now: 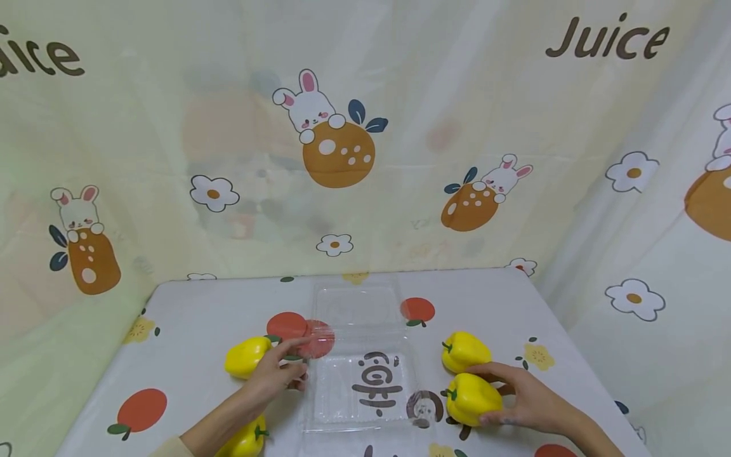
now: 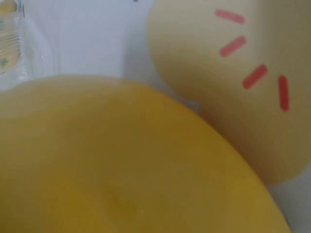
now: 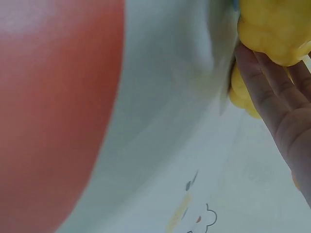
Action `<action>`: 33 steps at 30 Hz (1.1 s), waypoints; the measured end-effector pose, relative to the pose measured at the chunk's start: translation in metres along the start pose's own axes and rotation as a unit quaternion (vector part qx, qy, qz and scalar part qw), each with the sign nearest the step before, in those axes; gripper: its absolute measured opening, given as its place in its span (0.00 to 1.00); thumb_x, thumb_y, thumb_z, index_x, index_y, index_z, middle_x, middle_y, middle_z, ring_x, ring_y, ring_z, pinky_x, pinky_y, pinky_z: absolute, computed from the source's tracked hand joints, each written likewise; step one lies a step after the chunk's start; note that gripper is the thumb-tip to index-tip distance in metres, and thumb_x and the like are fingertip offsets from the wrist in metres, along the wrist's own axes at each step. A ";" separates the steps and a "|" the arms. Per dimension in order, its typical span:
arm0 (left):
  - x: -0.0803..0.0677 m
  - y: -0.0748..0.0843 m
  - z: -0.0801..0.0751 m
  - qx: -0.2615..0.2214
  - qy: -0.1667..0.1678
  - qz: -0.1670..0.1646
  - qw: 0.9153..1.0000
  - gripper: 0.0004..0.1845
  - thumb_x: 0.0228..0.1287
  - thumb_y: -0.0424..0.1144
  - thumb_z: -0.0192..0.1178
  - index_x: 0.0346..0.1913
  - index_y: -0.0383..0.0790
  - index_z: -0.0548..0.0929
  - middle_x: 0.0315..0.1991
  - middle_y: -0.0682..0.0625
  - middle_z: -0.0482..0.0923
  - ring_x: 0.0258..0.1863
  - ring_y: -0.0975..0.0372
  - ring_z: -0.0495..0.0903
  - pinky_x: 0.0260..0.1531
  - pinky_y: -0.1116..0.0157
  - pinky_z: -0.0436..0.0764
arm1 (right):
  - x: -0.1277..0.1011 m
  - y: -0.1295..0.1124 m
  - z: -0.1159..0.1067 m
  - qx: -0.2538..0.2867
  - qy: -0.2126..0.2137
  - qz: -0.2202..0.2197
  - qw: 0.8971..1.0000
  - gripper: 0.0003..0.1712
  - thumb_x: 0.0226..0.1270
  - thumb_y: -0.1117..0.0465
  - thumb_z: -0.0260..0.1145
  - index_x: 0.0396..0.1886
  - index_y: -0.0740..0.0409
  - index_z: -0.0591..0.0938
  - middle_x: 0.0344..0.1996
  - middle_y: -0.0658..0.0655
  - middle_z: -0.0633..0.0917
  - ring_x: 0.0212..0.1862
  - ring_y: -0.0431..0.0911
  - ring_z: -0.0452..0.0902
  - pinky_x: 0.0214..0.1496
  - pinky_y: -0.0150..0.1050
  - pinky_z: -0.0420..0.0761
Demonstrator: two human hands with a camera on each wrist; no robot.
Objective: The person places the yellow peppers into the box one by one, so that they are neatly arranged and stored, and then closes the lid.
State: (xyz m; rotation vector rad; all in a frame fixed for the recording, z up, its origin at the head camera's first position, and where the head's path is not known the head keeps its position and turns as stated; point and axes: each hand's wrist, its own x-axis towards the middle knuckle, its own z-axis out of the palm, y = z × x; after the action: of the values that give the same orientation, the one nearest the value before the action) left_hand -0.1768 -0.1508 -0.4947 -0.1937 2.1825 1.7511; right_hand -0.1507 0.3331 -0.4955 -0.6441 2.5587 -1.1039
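Note:
My right hand [image 1: 528,397] grips a yellow bell pepper [image 1: 473,400], thumb on the near side and fingers on the far side. In the right wrist view, the fingers [image 3: 279,90] reach along the underside of this pepper [image 3: 274,29]. Just behind it is a second yellow pepper [image 1: 465,352]. My left hand [image 1: 274,374] holds the left edge of a clear plastic box [image 1: 337,426], whose lid [image 1: 356,304] lies folded back. Two more yellow peppers flank the left forearm, one beyond it [image 1: 247,357] and one partly hidden on the near side [image 1: 247,439].
A white cloth printed with fruit and flowers covers the table [image 1: 194,336]. Behind it hangs a cream curtain [image 1: 411,209] with rabbit prints, and more curtain [image 1: 645,254] closes off the right side. In the left wrist view a yellow pepper [image 2: 131,160] fills the foreground.

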 end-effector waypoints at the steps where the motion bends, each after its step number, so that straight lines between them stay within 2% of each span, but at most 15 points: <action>1: 0.000 0.000 0.000 0.001 0.000 -0.001 1.000 0.30 0.73 0.26 0.61 0.76 0.42 0.74 0.59 0.37 0.75 0.38 0.54 0.83 0.43 0.59 0.91 | 0.000 -0.001 -0.001 -0.001 0.001 -0.001 1.000 0.40 0.59 0.48 0.82 0.70 0.50 0.79 0.65 0.59 0.84 0.57 0.26 0.77 0.50 0.32 0.87; 12: -0.001 0.001 0.000 -0.008 -0.008 0.000 1.000 0.31 0.73 0.25 0.60 0.76 0.42 0.72 0.60 0.37 0.74 0.38 0.54 0.83 0.44 0.59 0.91 | 0.006 -0.014 -0.004 -0.008 0.020 -0.026 0.999 0.38 0.61 0.48 0.81 0.71 0.46 0.79 0.66 0.57 0.84 0.59 0.28 0.78 0.51 0.33 0.87; 17: -0.003 0.003 0.000 -0.013 -0.013 0.003 1.000 0.30 0.73 0.25 0.60 0.76 0.40 0.72 0.60 0.36 0.73 0.38 0.54 0.83 0.44 0.59 0.91 | 0.011 -0.023 -0.005 0.002 0.023 -0.037 0.999 0.37 0.61 0.49 0.81 0.70 0.46 0.79 0.65 0.57 0.85 0.57 0.30 0.79 0.51 0.33 0.87; 23: -0.005 0.005 0.002 -0.014 -0.003 0.000 1.000 0.30 0.73 0.25 0.60 0.76 0.41 0.73 0.60 0.36 0.74 0.37 0.54 0.83 0.43 0.59 0.91 | 0.021 -0.034 -0.007 0.007 0.018 -0.066 0.998 0.37 0.61 0.51 0.81 0.70 0.47 0.79 0.63 0.57 0.85 0.56 0.32 0.81 0.53 0.34 0.87; 33: -0.004 0.005 0.004 -0.019 0.013 0.001 1.000 0.30 0.71 0.24 0.59 0.75 0.40 0.73 0.59 0.35 0.74 0.41 0.52 0.83 0.41 0.60 0.91 | 0.037 -0.045 -0.002 -0.009 0.023 -0.080 0.997 0.38 0.61 0.49 0.81 0.70 0.46 0.79 0.63 0.51 0.85 0.57 0.35 0.82 0.56 0.36 0.87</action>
State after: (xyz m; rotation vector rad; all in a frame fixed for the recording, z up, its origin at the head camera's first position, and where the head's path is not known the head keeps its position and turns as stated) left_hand -0.1737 -0.1462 -0.4894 -0.2234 2.1691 1.8022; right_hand -0.1710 0.2884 -0.4636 -0.8493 2.5968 -1.1591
